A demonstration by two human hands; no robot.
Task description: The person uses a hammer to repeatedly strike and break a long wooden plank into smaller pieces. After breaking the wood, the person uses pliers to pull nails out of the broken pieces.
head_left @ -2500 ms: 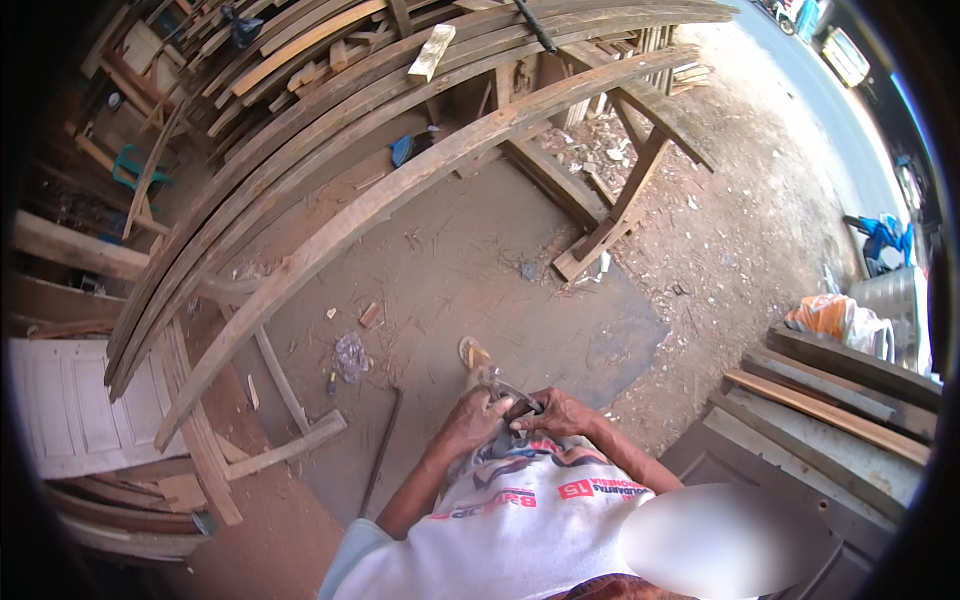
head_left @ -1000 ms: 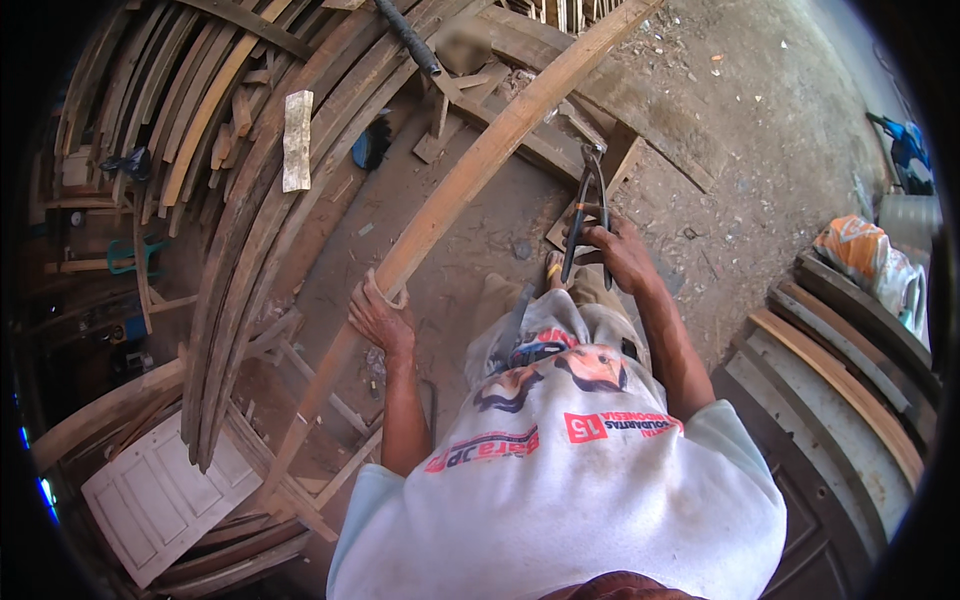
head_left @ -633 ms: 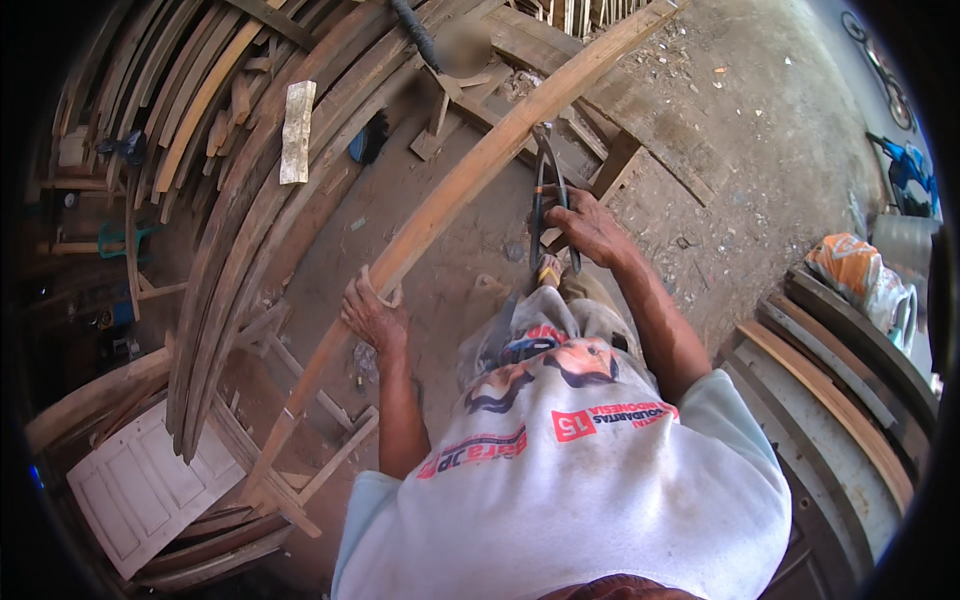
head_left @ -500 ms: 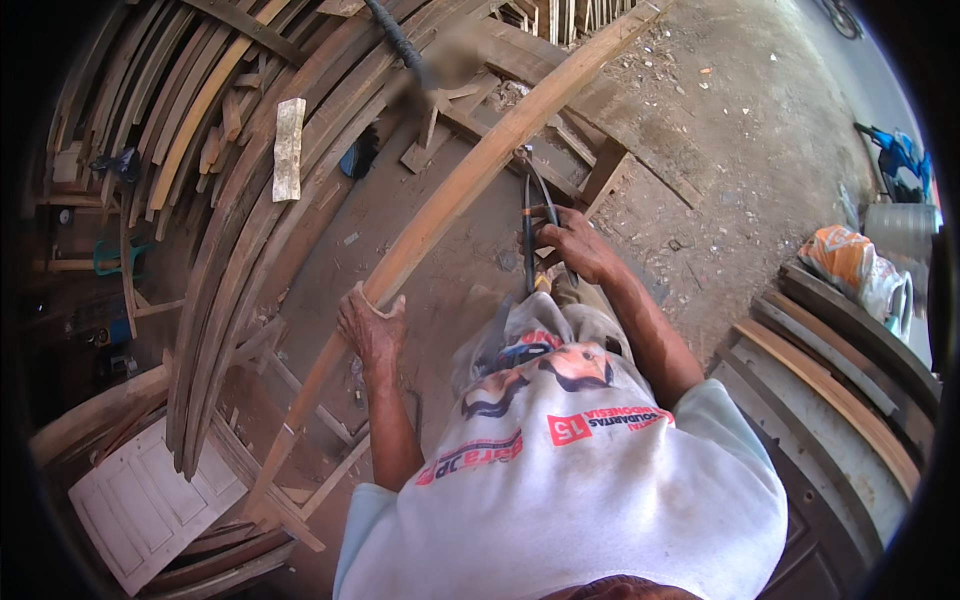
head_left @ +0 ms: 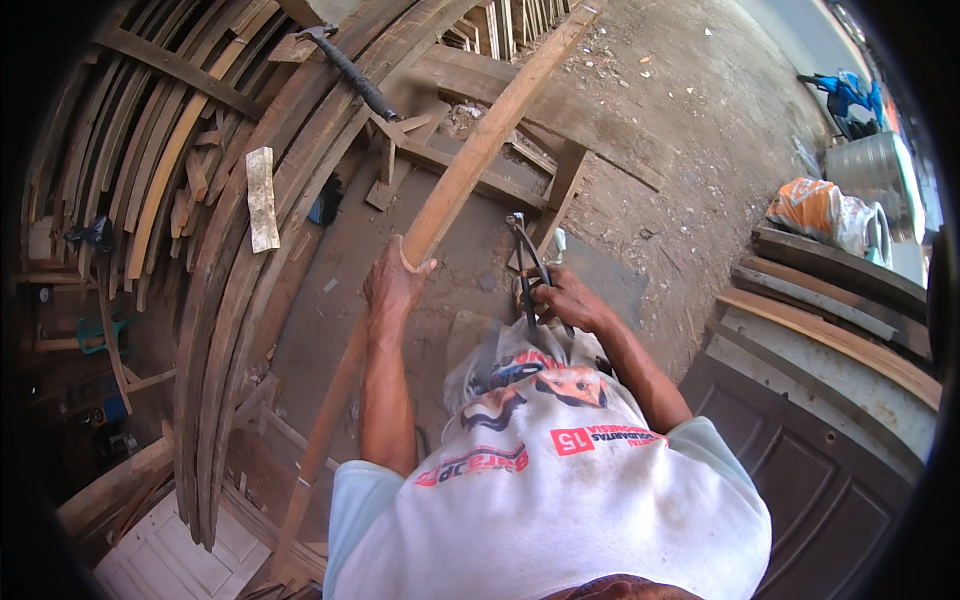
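Note:
My left hand (head_left: 393,283) is wrapped round a long wooden beam (head_left: 485,145) that slants from the lower left to the far upper middle. In my right hand (head_left: 572,303) are dark metal pincers (head_left: 535,252), gripped by their handles. The jaws of the pincers point away from me, to the right of the beam and apart from it. Whether the jaws hold anything is too small to tell. A claw hammer (head_left: 357,80) with a dark, ribbed handle rests on the stacked boards at the far left.
Long curved boards (head_left: 235,265) are stacked on the left, with a short pale wood piece (head_left: 261,200) on top. Wooden frame pieces (head_left: 480,175) lie ahead on the floor. More boards (head_left: 835,340), an orange-and-white sack (head_left: 800,205) and a dark panelled door (head_left: 790,470) are on the right.
My left hand has moved forward along the beam. The pincers in my right hand have come back toward me, farther from the beam. The view has shifted, showing the hammer more fully.

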